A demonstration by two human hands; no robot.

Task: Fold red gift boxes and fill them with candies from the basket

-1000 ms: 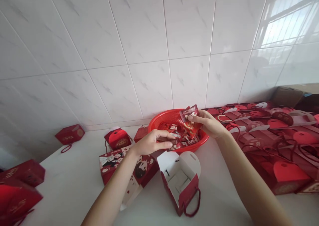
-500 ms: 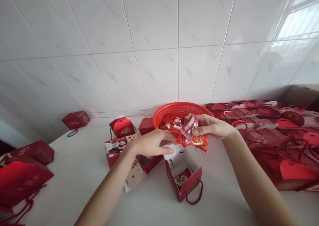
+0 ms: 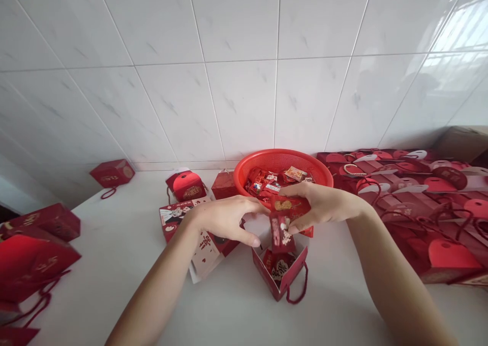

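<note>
My right hand (image 3: 322,203) pinches a small dark red wrapped sweet (image 3: 282,232) just above the open gift box. A larger red packet with gold print (image 3: 292,206) is under the same fingers. The red gift box (image 3: 295,277) stands on the table with its top open, a rope handle hanging at its near side. Inside it lies a red packet with pale lettering (image 3: 280,268). My left hand (image 3: 232,219) hovers at the box's far left edge, thumb and fingers apart, with nothing visible between them. Its fingertips partly hide the box's raised white flap.
Behind the box, a red plastic basket (image 3: 244,165) holds several wrapped sweets. Flattened and closed red boxes (image 3: 179,216) lie left of it. Rows of red gift boxes (image 3: 430,219) fill the right side. More boxes (image 3: 41,259) stand at the left edge. A tiled wall (image 3: 244,107) rises behind.
My right hand has moved slightly down, bringing the dark red sweet from the basket's rim to over the box opening. My left hand stays at the box's far left edge.
</note>
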